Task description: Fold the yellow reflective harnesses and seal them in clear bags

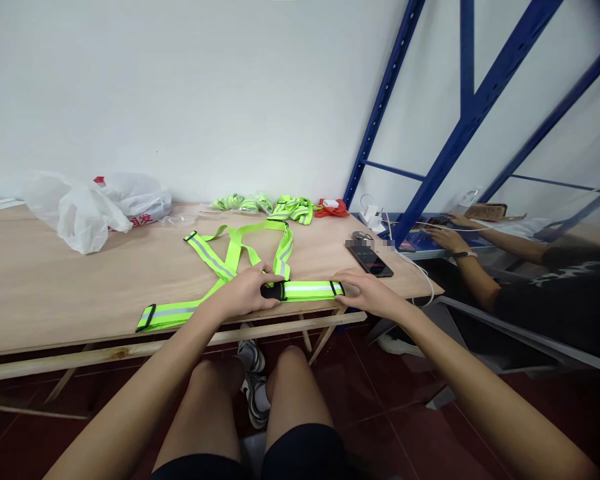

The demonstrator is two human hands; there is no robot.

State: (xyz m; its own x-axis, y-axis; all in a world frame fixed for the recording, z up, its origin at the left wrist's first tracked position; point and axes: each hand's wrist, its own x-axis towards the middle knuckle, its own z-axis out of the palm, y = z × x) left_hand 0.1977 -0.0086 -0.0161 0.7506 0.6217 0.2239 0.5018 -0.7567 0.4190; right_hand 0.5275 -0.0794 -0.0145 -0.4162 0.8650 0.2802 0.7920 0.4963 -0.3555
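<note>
A neon-yellow reflective harness lies spread flat on a wooden table, its waist strap running along the near edge. The left hand presses on that strap, fingers curled over the black buckle. The right hand pins the strap's end, fingers flat. A white plastic bag behind shows red writing, unreadable. A phone lies nearby.

Plain white wall behind a light wooden desk. Blue steel shelving frame at right; dark red tiled floor below.
</note>
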